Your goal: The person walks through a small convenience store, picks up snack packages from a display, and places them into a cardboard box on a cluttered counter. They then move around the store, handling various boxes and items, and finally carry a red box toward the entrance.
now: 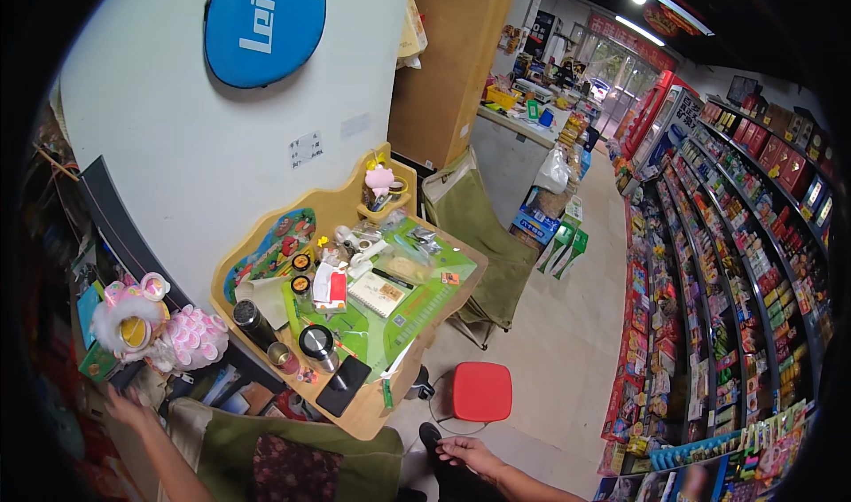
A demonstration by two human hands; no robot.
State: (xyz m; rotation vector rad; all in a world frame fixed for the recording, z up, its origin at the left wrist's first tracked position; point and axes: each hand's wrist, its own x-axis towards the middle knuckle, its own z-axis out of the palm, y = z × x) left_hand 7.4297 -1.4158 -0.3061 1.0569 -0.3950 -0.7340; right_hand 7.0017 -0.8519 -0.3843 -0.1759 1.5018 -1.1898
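Note:
My left hand (131, 406) reaches out at the left, just below a pink and white plush lion (160, 325). Its fingers are smeared by motion, so their state is unclear. Low in the middle, my right hand (470, 455) hovers over my dark trouser leg with thumb and fingers drawn together. Whatever it may hold is too small to make out. Between the hands stands a wooden child's desk (359, 422). On it are a black phone (343, 385), a steel thermos (318, 347), a dark bottle (254, 325), a glass cup (283, 358) and a spiral notebook (379, 294).
A red stool (481, 391) stands right of the desk. One green folding chair (483, 236) is behind the desk, and another (222, 449) is in front. Shelves of packaged goods (709, 280) line the right side. A blue racket bag (266, 32) hangs on the wall.

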